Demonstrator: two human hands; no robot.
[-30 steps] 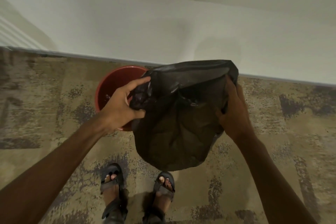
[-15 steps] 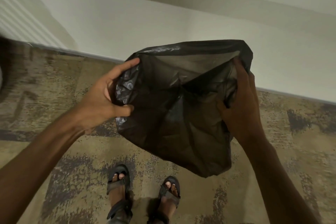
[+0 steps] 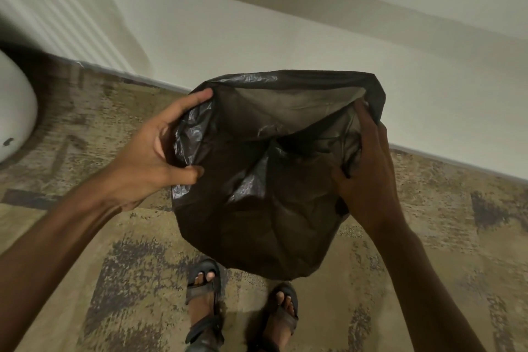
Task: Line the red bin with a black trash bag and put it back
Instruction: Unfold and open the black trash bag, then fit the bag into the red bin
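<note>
Both hands hold the black trash bag (image 3: 274, 180) by its mouth, above the carpet (image 3: 85, 237) and in front of the wall (image 3: 257, 37). The left hand (image 3: 154, 157) pinches the left rim between thumb and fingers; the right hand (image 3: 368, 177) is clenched on bunched film at the right rim. Between them the mouth gapes, far edge raised, and the bag's long axis hangs down toward the sandalled feet (image 3: 204, 294). No red bin is in view, so which hand is nearer it cannot be judged.
</note>
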